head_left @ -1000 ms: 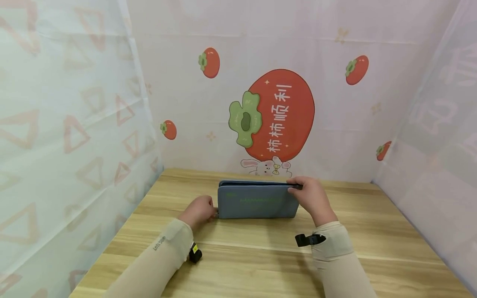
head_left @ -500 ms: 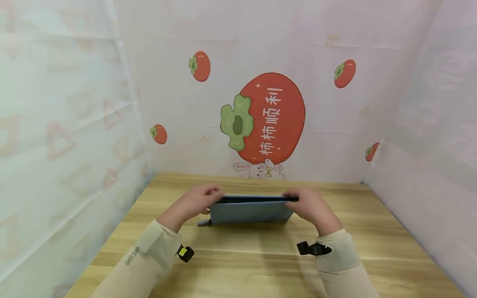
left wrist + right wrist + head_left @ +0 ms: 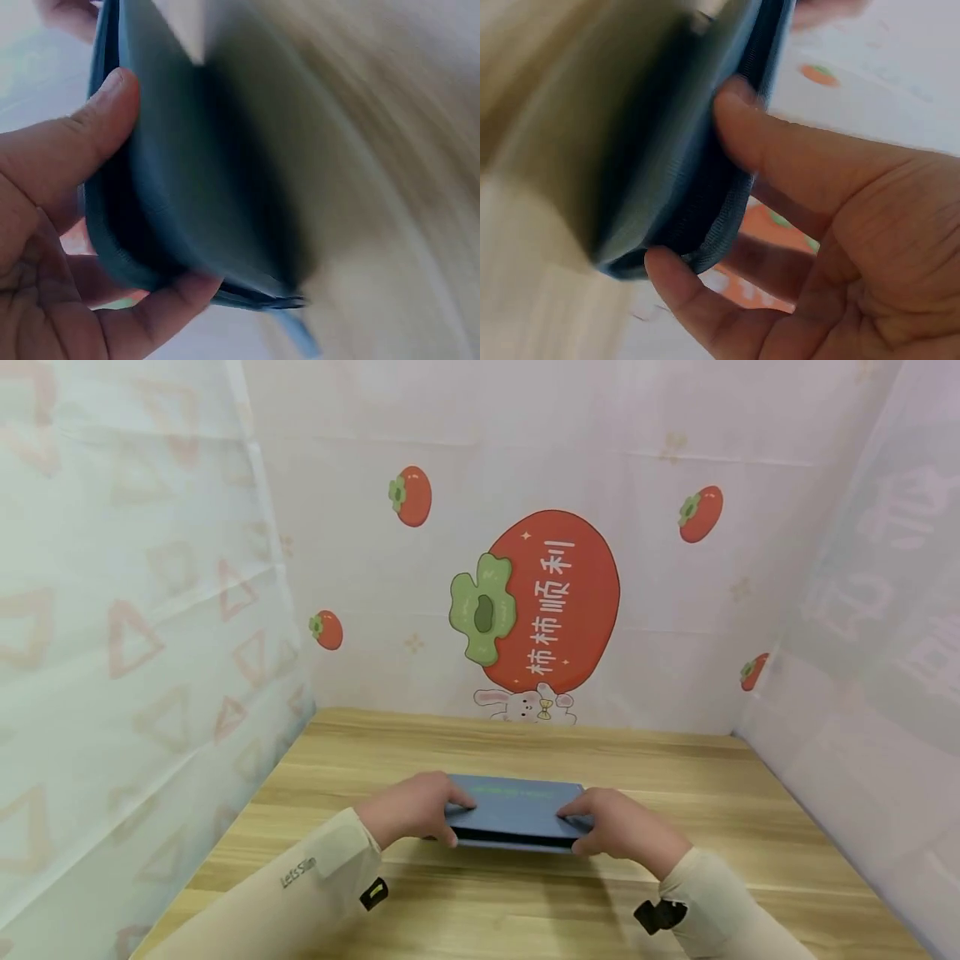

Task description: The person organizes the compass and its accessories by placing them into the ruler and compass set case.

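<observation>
A flat, long blue zip pouch (image 3: 517, 806) with green lettering is tilted over the middle of the wooden table. Its zipped side gapes toward me, showing a dark inside. At its left end my left hand (image 3: 420, 810) pinches it, thumb at the opening edge and fingers over the top face. My right hand (image 3: 622, 833) holds the right end in the same way. In the left wrist view a blue pull tab (image 3: 302, 337) hangs from the zipper's end. The right wrist view shows the thumb (image 3: 739, 124) on the mouth's edge. What lies inside is hidden.
The wooden table (image 3: 480, 910) runs back to a white curtain (image 3: 360, 552) printed with red persimmons and a rabbit. Further hanging cloths enclose the left and right sides. A black strap device (image 3: 660, 916) sits on the right wrist.
My left hand has come from the zip end up onto the pouch's left end. The pouch has tipped from standing upright toward me, its mouth now facing me, and moved nearer.
</observation>
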### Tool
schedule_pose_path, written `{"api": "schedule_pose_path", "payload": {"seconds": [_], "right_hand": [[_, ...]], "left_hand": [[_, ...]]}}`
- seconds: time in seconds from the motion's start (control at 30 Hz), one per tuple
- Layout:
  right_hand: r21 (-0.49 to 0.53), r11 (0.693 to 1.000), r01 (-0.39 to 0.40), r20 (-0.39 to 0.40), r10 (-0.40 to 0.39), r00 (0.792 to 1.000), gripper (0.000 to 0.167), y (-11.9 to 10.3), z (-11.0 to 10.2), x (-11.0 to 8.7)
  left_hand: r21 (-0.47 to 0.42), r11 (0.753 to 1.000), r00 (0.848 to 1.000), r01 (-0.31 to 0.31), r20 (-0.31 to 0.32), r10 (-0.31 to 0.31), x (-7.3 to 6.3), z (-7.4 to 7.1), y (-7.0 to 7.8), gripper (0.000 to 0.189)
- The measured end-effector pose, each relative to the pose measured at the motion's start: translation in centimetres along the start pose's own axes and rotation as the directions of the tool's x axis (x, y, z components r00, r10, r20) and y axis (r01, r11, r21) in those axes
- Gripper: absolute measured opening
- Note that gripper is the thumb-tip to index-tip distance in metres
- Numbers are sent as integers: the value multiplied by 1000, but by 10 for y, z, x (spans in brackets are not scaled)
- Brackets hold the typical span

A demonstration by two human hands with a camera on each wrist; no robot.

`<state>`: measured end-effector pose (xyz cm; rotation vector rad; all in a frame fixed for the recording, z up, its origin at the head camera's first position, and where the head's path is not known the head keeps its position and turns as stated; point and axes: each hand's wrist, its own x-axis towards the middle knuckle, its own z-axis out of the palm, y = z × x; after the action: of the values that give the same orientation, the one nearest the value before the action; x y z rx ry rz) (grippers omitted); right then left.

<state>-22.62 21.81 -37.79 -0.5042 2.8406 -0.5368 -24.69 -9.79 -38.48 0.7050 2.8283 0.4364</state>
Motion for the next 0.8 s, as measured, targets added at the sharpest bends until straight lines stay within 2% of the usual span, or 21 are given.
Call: {"api": "schedule_pose_path", "payload": {"seconds": [0.17, 0.33, 0.53, 0.8], "right_hand": [[-107, 994, 1, -2, -1, 1000, 70, 3, 23, 18], [-213, 977, 20, -52, -31, 998, 66, 8, 43, 28], [-261, 965, 30, -79, -53, 995, 65, 14, 48, 39], [-236, 972, -10, -57, -4, 998, 68, 21, 50, 46]], "left_hand": [[195, 981, 999, 6, 36, -14, 19, 20, -7, 67], [315, 949, 999, -16, 36, 5, 33, 33, -12, 70], [353, 935, 1000, -27, 9, 25, 48, 38, -21, 88], [382, 924, 1000, -18, -1, 20, 60, 48, -22, 93]]}}
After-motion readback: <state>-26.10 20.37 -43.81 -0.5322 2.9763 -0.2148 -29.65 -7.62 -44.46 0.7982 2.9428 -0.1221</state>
